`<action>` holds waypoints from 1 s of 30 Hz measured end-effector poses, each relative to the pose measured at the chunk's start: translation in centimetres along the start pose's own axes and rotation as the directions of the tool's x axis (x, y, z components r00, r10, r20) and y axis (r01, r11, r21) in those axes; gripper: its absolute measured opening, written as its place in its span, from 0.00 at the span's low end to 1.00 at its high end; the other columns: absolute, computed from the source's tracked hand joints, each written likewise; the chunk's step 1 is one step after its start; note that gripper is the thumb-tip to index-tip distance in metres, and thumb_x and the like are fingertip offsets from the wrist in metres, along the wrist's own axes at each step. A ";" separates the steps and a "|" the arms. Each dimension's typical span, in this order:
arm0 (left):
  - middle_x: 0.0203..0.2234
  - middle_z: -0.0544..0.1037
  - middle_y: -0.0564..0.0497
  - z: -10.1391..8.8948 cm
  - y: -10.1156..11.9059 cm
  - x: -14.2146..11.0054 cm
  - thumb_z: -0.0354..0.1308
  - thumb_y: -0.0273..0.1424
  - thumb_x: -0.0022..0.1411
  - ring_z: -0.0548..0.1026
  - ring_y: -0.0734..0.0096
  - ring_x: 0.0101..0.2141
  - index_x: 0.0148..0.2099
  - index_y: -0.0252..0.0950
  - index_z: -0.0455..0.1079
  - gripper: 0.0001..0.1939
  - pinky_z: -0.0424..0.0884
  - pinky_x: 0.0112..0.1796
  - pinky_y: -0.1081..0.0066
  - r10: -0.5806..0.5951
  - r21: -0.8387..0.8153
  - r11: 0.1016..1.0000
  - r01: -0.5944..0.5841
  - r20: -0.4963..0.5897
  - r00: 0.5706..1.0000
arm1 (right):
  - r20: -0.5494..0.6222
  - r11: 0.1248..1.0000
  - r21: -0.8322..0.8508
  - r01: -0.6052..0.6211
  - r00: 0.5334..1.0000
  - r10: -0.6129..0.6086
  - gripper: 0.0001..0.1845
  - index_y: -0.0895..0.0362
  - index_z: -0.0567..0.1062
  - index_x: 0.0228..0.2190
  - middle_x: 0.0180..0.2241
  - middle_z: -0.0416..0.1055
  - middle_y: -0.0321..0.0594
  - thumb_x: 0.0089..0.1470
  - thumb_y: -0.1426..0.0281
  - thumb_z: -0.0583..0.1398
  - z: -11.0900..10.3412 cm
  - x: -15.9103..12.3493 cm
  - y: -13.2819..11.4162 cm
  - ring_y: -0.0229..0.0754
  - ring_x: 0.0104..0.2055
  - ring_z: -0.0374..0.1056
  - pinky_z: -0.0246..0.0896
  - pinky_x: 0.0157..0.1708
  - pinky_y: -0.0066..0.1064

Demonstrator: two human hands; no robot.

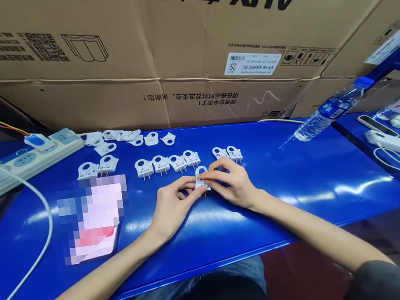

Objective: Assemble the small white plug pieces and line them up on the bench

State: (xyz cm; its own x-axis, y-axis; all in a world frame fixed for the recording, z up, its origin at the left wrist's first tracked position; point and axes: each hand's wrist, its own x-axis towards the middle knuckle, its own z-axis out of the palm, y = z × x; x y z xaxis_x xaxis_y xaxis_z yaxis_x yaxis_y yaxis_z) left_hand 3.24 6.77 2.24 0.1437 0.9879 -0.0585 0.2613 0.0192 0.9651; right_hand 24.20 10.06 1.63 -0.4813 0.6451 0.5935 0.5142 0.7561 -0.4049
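Near the middle of the blue counter (275, 214), a white ring-topped plug (200, 183) sits between both hands, prongs toward the person. The left hand (170, 207) pinches its side, thumb extended and fingers curled; the right hand (240, 184) has its fingertips narrowed on the opposite side, knuckles raised, wrist angled inward. Careful handling likely calls for a steady left pinch, light, even right fingertip pressure and no sideways load on the prongs. Similar plugs (144, 169) lie beyond the left hand.
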 end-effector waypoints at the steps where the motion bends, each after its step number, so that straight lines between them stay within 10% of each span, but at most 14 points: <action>1: 0.34 0.85 0.50 0.0 0.1 0.0 0.67 0.50 0.60 0.79 0.66 0.34 0.47 0.40 0.81 0.21 0.73 0.34 0.69 0.003 -0.002 1.000 -0.003 -0.003 1.000 | -0.002 1.000 0.001 -0.002 1.000 0.002 0.11 0.49 0.81 0.48 0.41 0.76 0.42 0.69 0.67 0.59 0.0 0.0 0.0 0.43 0.41 0.73 0.74 0.41 0.37; 13: 0.37 0.84 0.48 0.0 -0.2 0.3 0.68 0.51 0.58 0.76 0.70 0.26 0.47 0.38 0.79 0.24 0.72 0.27 0.70 -0.028 -0.060 0.998 0.023 -0.077 0.997 | 0.055 0.999 -0.029 -0.029 0.998 0.031 0.30 0.52 0.68 0.62 0.54 0.74 0.51 0.62 0.58 0.65 -0.7 0.5 0.0 0.54 0.55 0.71 0.70 0.53 0.50; 30: 0.36 0.81 0.49 0.1 0.2 0.2 0.66 0.48 0.60 0.78 0.66 0.33 0.47 0.39 0.75 0.21 0.71 0.28 0.70 -0.017 -0.057 0.998 0.013 -0.071 0.997 | 0.010 1.000 0.022 -0.017 1.000 0.017 0.22 0.51 0.73 0.58 0.52 0.79 0.45 0.63 0.65 0.63 -0.9 0.9 -0.1 0.52 0.51 0.75 0.70 0.52 0.49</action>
State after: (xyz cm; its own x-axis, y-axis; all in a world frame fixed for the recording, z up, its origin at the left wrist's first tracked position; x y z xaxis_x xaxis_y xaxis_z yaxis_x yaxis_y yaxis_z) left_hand 3.39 6.95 2.44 0.0712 0.9958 -0.0567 0.2087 0.0408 0.9771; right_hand 24.34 10.46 2.83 -0.4796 0.6589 0.5795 0.5069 0.7471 -0.4299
